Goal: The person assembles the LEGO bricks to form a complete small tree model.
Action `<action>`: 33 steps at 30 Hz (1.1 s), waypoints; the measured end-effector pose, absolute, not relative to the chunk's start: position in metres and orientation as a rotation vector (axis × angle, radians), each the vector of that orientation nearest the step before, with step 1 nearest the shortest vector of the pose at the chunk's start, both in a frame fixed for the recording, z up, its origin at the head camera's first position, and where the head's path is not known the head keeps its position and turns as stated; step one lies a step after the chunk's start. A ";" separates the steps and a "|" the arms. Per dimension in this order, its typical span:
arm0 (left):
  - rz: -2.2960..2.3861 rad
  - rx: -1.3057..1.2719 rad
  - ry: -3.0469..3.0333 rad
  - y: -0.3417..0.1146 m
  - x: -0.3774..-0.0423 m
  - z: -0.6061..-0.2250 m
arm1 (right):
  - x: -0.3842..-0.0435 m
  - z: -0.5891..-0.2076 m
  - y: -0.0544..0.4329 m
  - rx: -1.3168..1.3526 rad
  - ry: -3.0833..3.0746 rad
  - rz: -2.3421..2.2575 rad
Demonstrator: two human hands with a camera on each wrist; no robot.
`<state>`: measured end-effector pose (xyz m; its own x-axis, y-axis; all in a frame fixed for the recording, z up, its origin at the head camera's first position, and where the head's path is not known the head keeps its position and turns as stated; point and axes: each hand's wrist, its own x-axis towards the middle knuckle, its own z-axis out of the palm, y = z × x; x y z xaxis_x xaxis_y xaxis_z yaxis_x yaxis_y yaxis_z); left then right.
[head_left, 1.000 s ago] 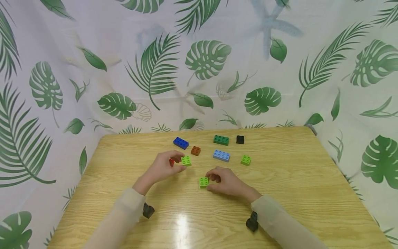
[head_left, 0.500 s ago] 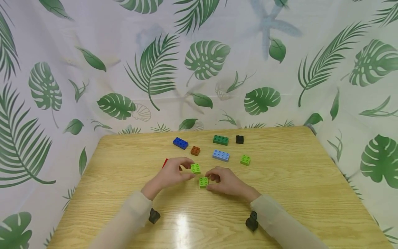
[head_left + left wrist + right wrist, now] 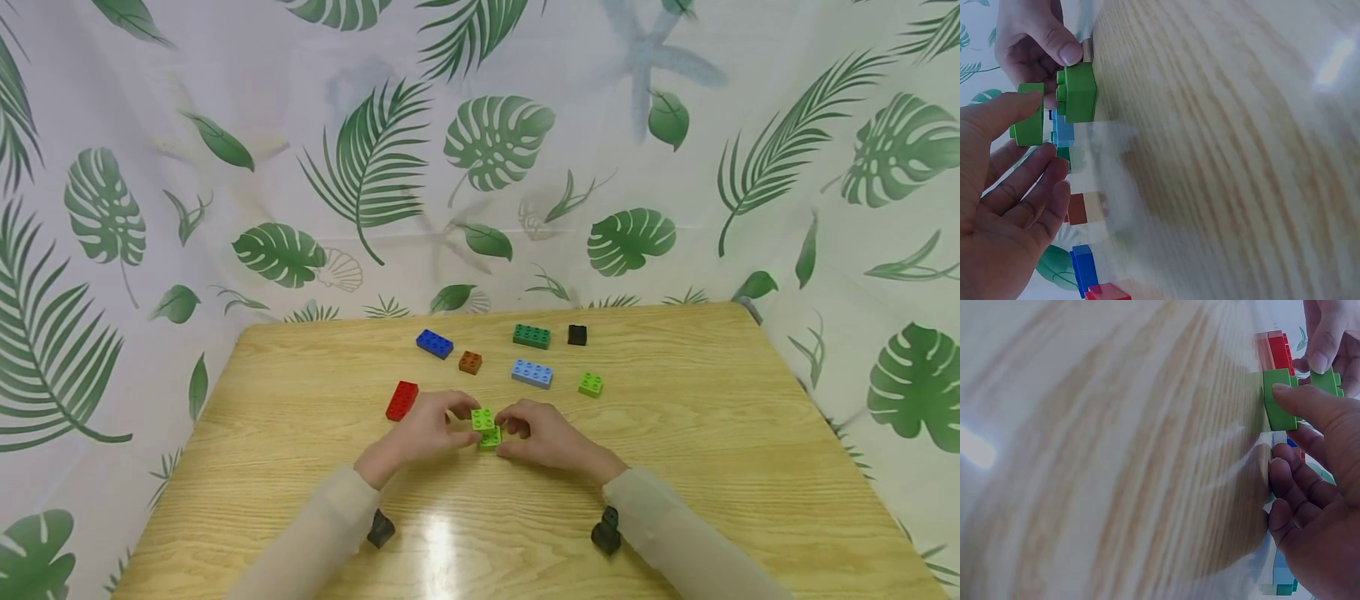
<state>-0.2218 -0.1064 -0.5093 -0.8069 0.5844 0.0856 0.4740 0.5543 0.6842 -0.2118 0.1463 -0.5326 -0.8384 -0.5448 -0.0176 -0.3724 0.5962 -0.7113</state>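
Observation:
My left hand (image 3: 431,429) pinches a lime green toy brick (image 3: 482,419) with four studs. In the left wrist view this brick (image 3: 1030,119) is held between thumb and fingers, a small gap above the studs of a second lime green brick (image 3: 1080,94). That lower brick (image 3: 490,439) rests on the table. My right hand (image 3: 549,437) grips it, thumb on its near side, as the right wrist view shows with the thumb lying on the brick (image 3: 1277,403). Beside the left hand lies a red brick (image 3: 402,401), partly behind its knuckles.
Farther back on the wooden table (image 3: 712,467) lie a dark blue brick (image 3: 435,343), a brown brick (image 3: 470,362), a light blue brick (image 3: 532,373), a dark green brick (image 3: 531,336), a black brick (image 3: 577,335) and another lime green brick (image 3: 590,384). Leaf-patterned cloth (image 3: 495,275) hangs behind.
My left hand has carried its lime green brick right and nearer to me, over the other one. The red brick has come into fuller view. My right hand has stayed in place.

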 end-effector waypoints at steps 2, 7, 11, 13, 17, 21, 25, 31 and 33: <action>1.077 0.909 2.644 -0.105 -0.221 -0.510 | -0.212 -0.532 0.147 -0.764 2.592 -1.080; 1.060 0.883 2.643 -0.101 -0.218 -0.511 | -0.212 -0.533 0.148 -0.792 2.599 -1.095; 1.074 0.849 2.616 -0.099 -0.216 -0.512 | -0.212 -0.533 0.148 -0.791 2.602 -1.095; 1.073 0.848 2.610 -0.099 -0.215 -0.512 | -0.211 -0.534 0.148 -0.787 2.603 -1.093; 1.059 0.857 2.612 -0.098 -0.215 -0.513 | -0.211 -0.534 0.148 -0.785 2.600 -1.098; 1.045 0.871 2.618 -0.098 -0.215 -0.514 | -0.211 -0.534 0.148 -0.780 2.601 -1.104; 1.049 0.866 2.606 -0.097 -0.215 -0.514 | -0.211 -0.534 0.147 -0.766 2.607 -1.101; 1.039 0.846 2.605 -0.095 -0.214 -0.514 | -0.210 -0.533 0.146 -0.760 2.607 -1.095; 1.044 0.846 2.606 -0.095 -0.214 -0.514 | -0.209 -0.532 0.146 -0.754 2.600 -1.102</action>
